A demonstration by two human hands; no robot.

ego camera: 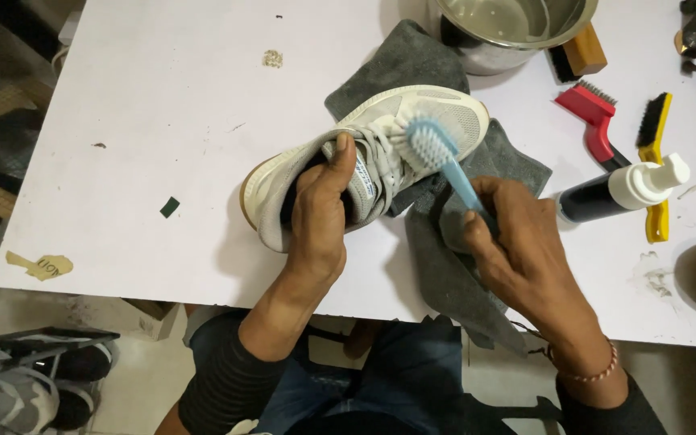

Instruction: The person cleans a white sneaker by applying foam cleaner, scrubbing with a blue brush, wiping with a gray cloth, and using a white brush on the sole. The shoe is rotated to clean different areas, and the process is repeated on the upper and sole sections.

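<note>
White table [138,145]: fingers [477,234] gripping toothbrush [443,161]

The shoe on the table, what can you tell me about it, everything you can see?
The shoe is a pale grey-white sneaker with a mesh toe, white laces and a tan sole edge at the heel. It lies on a dark grey cloth on the white table, toe pointing away. The left hand grips it at the opening, fingers inside, thumb on the tongue. A light blue brush, held by the right hand, presses its bristles on the laces.
</note>
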